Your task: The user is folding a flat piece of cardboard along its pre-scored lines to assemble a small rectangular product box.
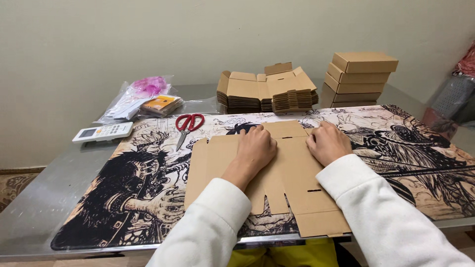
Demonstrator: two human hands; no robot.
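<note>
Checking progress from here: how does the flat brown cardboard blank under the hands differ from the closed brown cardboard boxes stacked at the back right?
The flat brown cardboard blank lies unfolded on the printed mat, flaps spread; the closed brown cardboard boxes are folded shut and stacked. Both hands, left and right, press the blank; nobody touches the boxes. Both share plain brown cardboard.

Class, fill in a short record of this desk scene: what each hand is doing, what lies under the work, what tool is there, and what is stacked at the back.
left hand: pressed flat on the unfolded cardboard blank
right hand: pressed on the same blank
surface: illustrated desk mat
tool: red scissors, untouched
back middle: pile of flat blanks
back right: stack of folded boxes
left edge: white remote control
</note>
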